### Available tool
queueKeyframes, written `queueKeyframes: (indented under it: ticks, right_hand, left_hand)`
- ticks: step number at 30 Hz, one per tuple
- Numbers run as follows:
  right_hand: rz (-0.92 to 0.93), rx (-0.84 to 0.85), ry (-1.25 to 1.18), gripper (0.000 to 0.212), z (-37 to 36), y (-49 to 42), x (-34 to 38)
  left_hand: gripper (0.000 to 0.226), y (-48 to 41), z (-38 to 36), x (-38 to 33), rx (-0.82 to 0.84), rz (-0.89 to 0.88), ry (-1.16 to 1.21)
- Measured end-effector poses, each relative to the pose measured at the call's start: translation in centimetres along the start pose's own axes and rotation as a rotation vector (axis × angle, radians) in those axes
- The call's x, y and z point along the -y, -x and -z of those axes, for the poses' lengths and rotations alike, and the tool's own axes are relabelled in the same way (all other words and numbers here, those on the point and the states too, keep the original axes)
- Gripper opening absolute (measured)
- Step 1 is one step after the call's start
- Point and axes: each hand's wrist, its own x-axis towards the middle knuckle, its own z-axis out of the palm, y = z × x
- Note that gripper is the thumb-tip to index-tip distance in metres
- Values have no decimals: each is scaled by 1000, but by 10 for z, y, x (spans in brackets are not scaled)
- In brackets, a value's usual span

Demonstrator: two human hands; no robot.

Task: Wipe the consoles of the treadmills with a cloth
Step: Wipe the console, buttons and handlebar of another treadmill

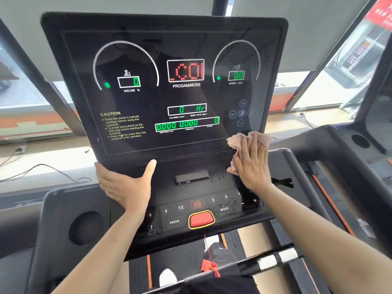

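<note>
A black treadmill console (pixel 148 49) fills the view, its screen lit with green and red digits. My right hand (pixel 252 164) lies flat on a crumpled pink cloth (pixel 237 141), pressing it against the console's lower right corner, just below the screen edge. My left hand (pixel 125 185) rests flat with fingers spread on the lower left of the console, thumb pointing up toward the screen. Below both hands sits the button panel (pixel 180 207) with a red stop button (pixel 201 219).
A round cup holder (pixel 86 228) sits in the left tray, another (pixel 360 141) on the right. A red safety cord and clip (pixel 212 266) hang below the stop button over a striped handlebar (pixel 271 259). A second treadmill frame (pixel 377 92) stands at the right. Windows lie behind.
</note>
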Motion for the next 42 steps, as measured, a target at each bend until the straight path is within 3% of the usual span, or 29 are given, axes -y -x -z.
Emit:
queueKeyframes:
  ticks: [3, 7, 14, 18, 22, 29, 36, 42]
  right_hand:
    - [60, 12, -6, 73, -2, 10, 10]
    - [318, 20, 67, 65, 2, -1, 21]
    - [555, -67, 184, 56, 16, -16, 49]
    - [650, -82, 191, 74, 17, -21, 84]
    - [707, -92, 133, 67, 17, -21, 124]
    - [829, -68, 111, 81, 21, -25, 194]
    - [1043, -22, 210, 70, 15, -24, 252]
    - [1218, 41, 155, 54, 10, -27, 257]
  left_hand:
    - [134, -2, 2, 1, 9, 14, -19]
    - [132, -4, 5, 5, 24, 28, -11]
    - [125, -2, 19, 10, 78, -3, 51]
    - [122, -5, 29, 19, 126, -23, 125]
    - [107, -6, 40, 24, 182, -30, 146]
    - [78, -18, 55, 37, 247, -58, 295]
    - [62, -31, 76, 55, 318, -49, 326]
    - [43, -19, 86, 82, 342, 16, 273]
